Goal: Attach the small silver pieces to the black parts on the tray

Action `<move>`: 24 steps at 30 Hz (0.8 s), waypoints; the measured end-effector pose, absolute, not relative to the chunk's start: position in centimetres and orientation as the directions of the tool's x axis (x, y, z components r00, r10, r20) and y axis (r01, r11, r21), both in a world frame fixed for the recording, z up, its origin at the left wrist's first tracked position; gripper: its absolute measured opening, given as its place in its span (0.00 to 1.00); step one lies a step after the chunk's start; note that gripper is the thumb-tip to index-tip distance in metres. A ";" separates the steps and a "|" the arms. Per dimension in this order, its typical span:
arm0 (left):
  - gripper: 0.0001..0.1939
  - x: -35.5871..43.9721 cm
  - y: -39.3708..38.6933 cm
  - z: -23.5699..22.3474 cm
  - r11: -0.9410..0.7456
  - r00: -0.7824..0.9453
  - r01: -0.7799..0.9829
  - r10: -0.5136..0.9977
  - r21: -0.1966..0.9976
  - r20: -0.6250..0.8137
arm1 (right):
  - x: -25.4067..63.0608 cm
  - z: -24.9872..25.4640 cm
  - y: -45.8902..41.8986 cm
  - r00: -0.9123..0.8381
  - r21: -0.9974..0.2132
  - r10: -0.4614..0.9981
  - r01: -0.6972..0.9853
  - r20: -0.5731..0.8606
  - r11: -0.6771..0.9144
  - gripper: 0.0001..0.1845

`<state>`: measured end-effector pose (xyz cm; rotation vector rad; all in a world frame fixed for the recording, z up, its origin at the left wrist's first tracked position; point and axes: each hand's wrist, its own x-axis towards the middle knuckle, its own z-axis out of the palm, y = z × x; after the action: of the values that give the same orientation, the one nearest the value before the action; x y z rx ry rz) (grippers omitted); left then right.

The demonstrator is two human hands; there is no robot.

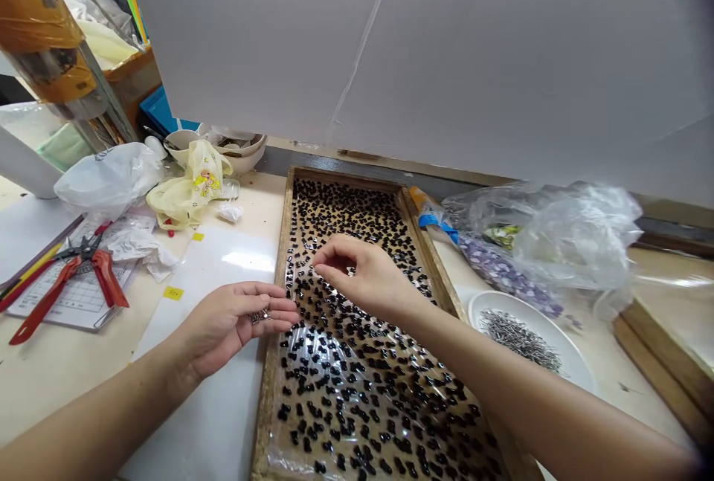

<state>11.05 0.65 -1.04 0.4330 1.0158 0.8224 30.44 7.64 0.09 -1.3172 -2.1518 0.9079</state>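
Hundreds of black beads (357, 362) lie loose on the film-lined tray (279, 273). My right hand (362, 276) hovers over them, fingertips nearly pinched, seemingly empty. My left hand (237, 321) lies half curled, cradling small metal pins (259, 315). Beads look light, hard, slippery; I'd pinch each by its sides.

Rough wooden tray (282, 243) lined with glossy clear plastic film (335, 362), scattered with shiny black beads (357, 392). On the right, crinkled transparent plastic bag (558, 236) and smooth white dish (569, 369) of metal pins (516, 336).
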 end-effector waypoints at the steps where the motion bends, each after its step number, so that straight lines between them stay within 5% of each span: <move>1: 0.09 11.0 0.7 -1.1 0.633 0.266 -0.393 0.773 0.667 -0.576 | 30.7 -0.3 7.9 -0.438 -0.705 0.896 0.614 0.070 0.354 0.05; 12: 0.07 10.8 0.8 -1.3 0.645 0.254 -0.365 0.763 0.672 -0.594 | 30.6 -4.2 8.8 -0.652 -0.307 0.722 0.655 0.231 0.690 0.07; 24: 0.06 10.8 0.9 -1.4 0.647 0.257 -0.368 0.761 0.668 -0.596 | 30.5 -4.8 9.0 -0.675 -0.273 0.703 0.648 0.227 0.711 0.09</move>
<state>10.80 0.87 -1.35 0.4395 1.0551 0.8000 30.53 9.02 -4.83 -1.0595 -2.6043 0.2440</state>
